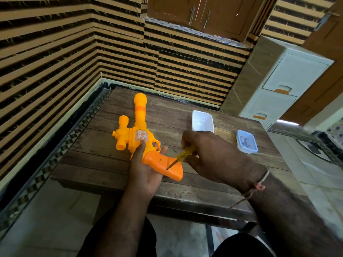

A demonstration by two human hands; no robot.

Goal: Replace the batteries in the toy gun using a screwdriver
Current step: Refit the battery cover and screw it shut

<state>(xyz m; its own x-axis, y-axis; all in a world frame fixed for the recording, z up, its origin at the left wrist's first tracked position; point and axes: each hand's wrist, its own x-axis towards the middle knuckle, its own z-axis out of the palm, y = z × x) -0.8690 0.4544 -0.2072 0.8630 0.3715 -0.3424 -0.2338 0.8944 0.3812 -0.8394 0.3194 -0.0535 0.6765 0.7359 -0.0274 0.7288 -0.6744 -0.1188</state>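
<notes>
Toy gun (pixel 138 134), yellow with an orange grip, lies on the wooden table (pixel 115 115) with its barrel pointing away toward the striped wall and its grip toward the person. The left hand (pixel 146 167) lies palm up under the grip, cradling it: the thumb presses along the gun's body near the sticker, and the fingertips show past the far side by the trigger guard. The right hand (pixel 213 156) hovers just right of the grip, its fingers curled round the yellow see-through handle of a screwdriver (pixel 182 156). The screwdriver's thin shaft slants down and left, and its tip touches a small hole in the orange grip. Behind the right hand, three small tubs sit in a row on the table: a white one (pixel 202 120), a tan one (pixel 223 134) partly hidden, and a blue-rimmed one (pixel 246 141) with small items inside that are too blurred to tell.
</notes>
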